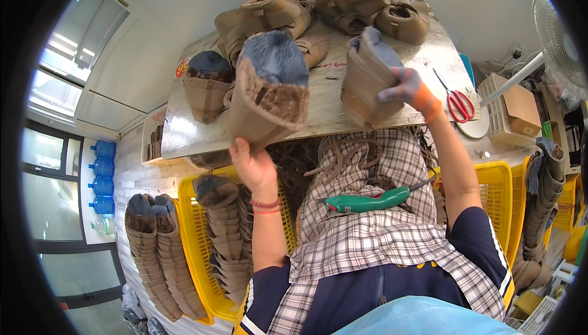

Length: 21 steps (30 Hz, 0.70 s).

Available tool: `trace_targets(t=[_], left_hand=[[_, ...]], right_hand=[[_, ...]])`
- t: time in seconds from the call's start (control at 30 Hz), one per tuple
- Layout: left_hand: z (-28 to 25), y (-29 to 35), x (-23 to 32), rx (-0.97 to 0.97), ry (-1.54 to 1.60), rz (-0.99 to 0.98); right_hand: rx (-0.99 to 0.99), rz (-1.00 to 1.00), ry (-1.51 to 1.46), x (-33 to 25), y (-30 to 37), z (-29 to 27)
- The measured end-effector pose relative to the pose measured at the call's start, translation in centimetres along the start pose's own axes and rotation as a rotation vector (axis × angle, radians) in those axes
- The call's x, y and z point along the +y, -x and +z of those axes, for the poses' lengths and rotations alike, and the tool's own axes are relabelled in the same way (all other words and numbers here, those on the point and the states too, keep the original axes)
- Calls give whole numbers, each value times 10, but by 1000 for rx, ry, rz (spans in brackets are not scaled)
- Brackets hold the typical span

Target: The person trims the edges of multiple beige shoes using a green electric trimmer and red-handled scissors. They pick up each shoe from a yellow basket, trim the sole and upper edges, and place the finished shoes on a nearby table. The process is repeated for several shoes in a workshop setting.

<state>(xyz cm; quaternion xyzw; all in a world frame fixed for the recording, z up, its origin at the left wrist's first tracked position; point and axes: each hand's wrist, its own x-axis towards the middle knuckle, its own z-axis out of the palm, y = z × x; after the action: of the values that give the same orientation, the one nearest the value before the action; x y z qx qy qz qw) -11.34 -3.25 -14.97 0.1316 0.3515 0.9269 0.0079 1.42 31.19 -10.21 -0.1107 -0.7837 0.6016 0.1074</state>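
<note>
My bare left hand (pixel 253 166) grips the lower end of a brown shoe upper (pixel 245 105), raised in front of the table edge. Its opening faces me, showing brown fleece and blue-grey lining. In a grey and orange glove, my right hand (pixel 411 90) holds a second shoe upper (pixel 367 83) by its side, over the tabletop; the thumb and fingers press on it. A third upper (pixel 208 90) stands on the table to the left. Across my checked apron lies a green corded handheld tool (pixel 367 201), touched by neither hand.
Red-handled scissors (pixel 459 105) lie on the worn table (pixel 327 111), right of my glove. Finished-looking shoes (pixel 401 22) crowd its back. Yellow crates (pixel 195 237) flank my legs, with stacked uppers (pixel 162 249) at the left. A fan (pixel 554 47) stands far right.
</note>
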Motion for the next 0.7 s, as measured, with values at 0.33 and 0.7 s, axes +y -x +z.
trace_targets(t=[0.33, 0.7], left_hand=[[63, -68, -181, -59, -1095, 162], [112, 18, -159, -304, -294, -637]], right_hand=[[315, -121, -204, 6, 63, -17], [341, -161, -641, 60, 35, 7]])
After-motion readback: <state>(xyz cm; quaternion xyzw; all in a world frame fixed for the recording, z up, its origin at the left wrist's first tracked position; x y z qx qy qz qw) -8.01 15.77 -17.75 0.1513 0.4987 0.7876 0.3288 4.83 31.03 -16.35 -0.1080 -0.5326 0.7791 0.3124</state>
